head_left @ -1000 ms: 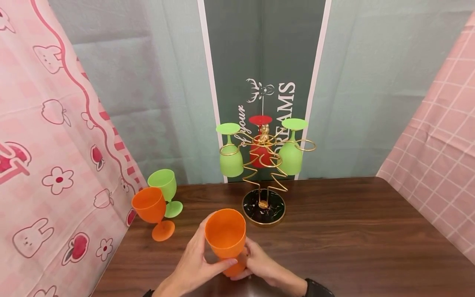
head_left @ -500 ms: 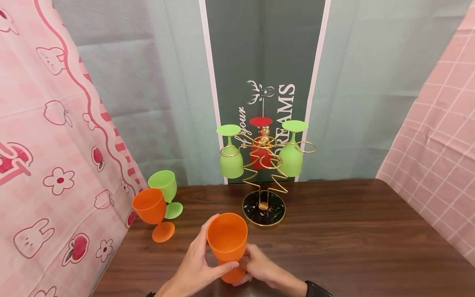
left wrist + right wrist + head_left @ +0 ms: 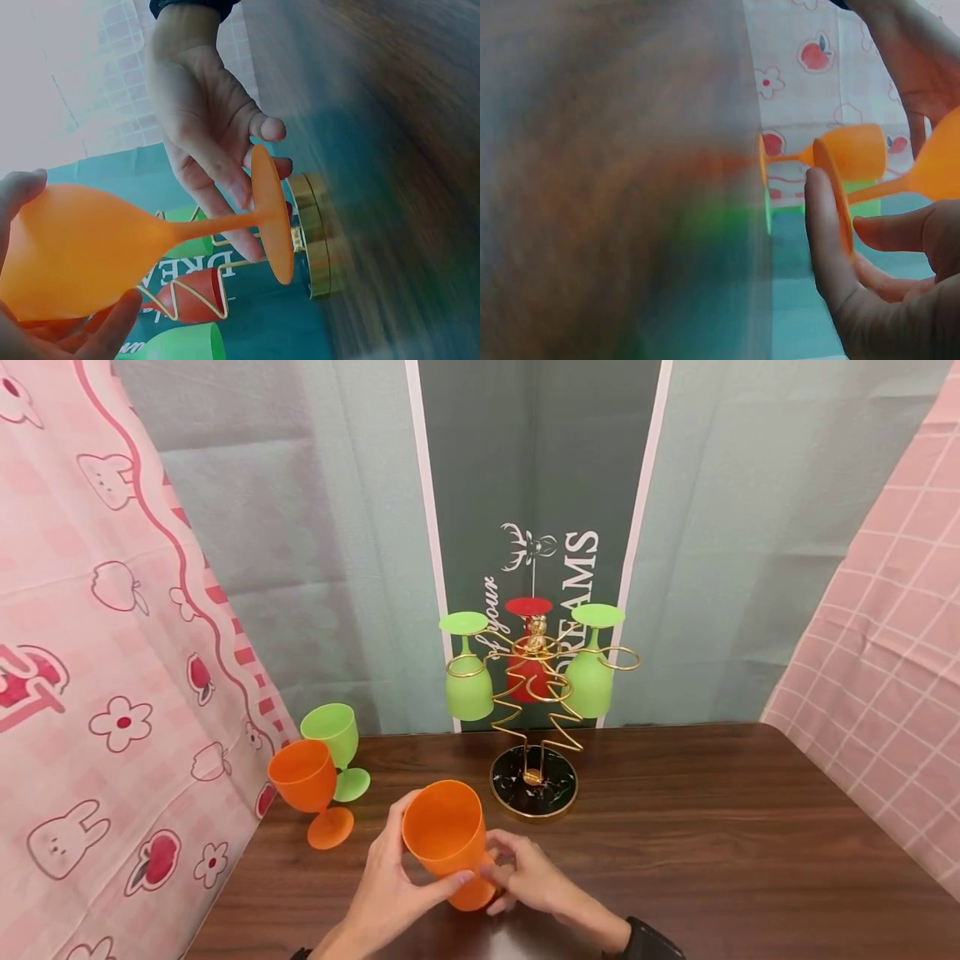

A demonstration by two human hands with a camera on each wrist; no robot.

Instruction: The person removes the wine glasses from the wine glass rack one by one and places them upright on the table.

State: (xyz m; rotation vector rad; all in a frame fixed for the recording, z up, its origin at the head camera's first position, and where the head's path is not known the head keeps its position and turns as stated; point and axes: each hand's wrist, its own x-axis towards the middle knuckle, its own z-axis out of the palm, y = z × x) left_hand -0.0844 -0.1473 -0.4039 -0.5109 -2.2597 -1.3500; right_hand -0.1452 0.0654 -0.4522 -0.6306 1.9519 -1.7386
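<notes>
An orange plastic goblet point(image 3: 445, 831) is held low over the near part of the table, tilted, its bowl mouth facing up. My left hand point(image 3: 393, 872) grips it round the bowl, thumb across the front. At the lower end is my right hand point(image 3: 534, 878), its fingers curled about the round foot. In the right wrist view one finger point(image 3: 823, 225) lies along the underside of the foot point(image 3: 832, 191), with another fingertip on the stem side. The left wrist view shows the thin stem point(image 3: 217, 225) bare between the two hands.
A gold wire glass rack point(image 3: 525, 752) on a black round base stands behind the hands. Two green goblets point(image 3: 468, 689) and a red one point(image 3: 527, 681) hang upside down in it. Another orange goblet point(image 3: 303, 781) and a green goblet point(image 3: 333, 735) stand upright at left.
The goblet has shifted slightly left, and its foot has swung to the right, so it leans more. The right hand's fingers have loosened and spread at the foot.
</notes>
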